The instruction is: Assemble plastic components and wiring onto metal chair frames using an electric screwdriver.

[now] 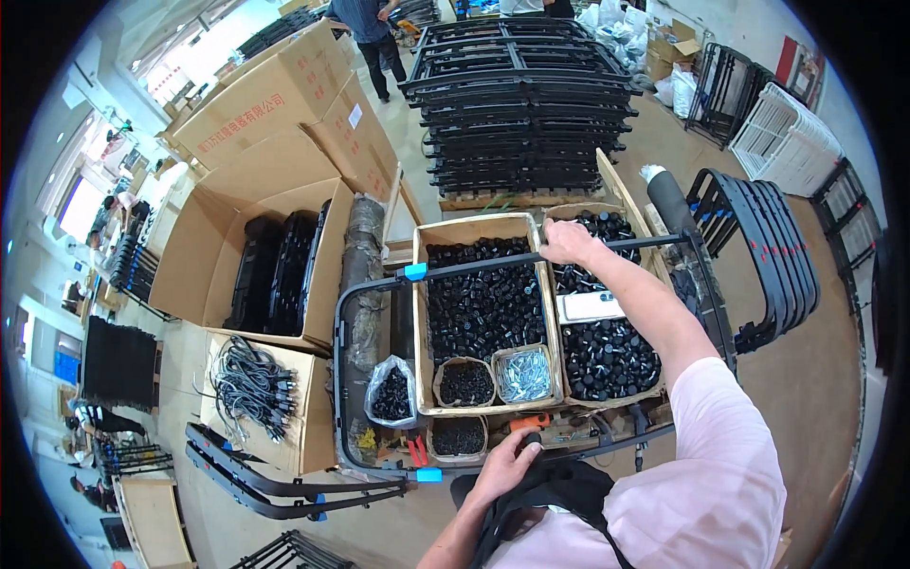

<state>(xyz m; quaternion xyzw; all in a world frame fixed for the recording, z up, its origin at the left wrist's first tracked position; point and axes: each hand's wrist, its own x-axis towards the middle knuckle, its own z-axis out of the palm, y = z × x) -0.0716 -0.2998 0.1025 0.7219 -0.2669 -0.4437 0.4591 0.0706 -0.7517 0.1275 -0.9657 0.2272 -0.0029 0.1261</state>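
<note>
A large black tubular frame with blue clips lies across two wooden bins. My right hand is closed over its far bar, arm stretched forward; the fingertips are partly hidden. Near my body, my left hand pinches a small round black cap, just beside an orange-handled tool. Between my hands, the left bin holds many black plastic parts, with a small tub of silver screws and a tub of small black parts. Round black caps fill the right bin, under a white phone-like object.
An open carton with black panels stands left, above coiled black cables. Curved black frames jut out at lower left. Stacked black frames rise ahead; more bent frames stand right. Other people work farther off.
</note>
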